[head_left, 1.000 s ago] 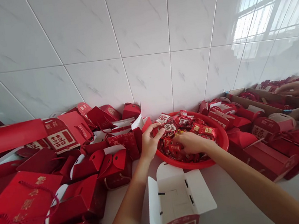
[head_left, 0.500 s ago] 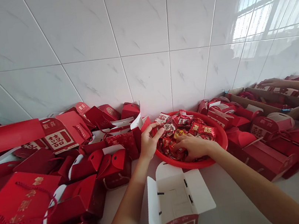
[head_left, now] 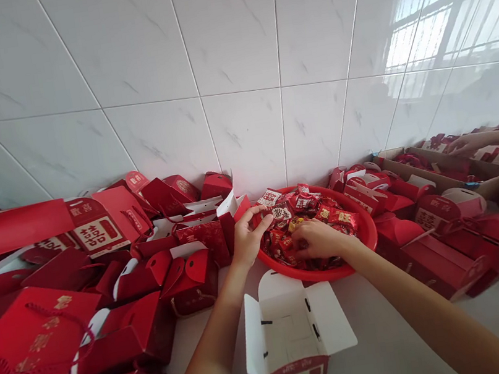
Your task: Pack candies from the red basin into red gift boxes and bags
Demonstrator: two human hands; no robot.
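Note:
A round red basin (head_left: 367, 219) full of wrapped candies (head_left: 335, 215) stands against the tiled wall. At its left side, my left hand (head_left: 248, 237) is closed on a red candy packet (head_left: 280, 212) with pale lettering. My right hand (head_left: 320, 240) reaches into the middle of the basin, fingers curled down among the candies; its fingertips and whatever they pinch are partly hidden. In front of the basin sits an open red-and-white gift box (head_left: 293, 337), flaps spread and its white inside showing.
Many red gift boxes (head_left: 130, 330) crowd the left side. More red boxes (head_left: 451, 250) lie to the right, beside an open cardboard carton (head_left: 454, 178). Another person's hand (head_left: 468, 143) reaches in at the far right. White tiles (head_left: 246, 137) rise behind.
My right hand has shifted slightly and its fingers have curled in more among the candies. My left hand stays nearly still. At the far right, the other person's hand has moved.

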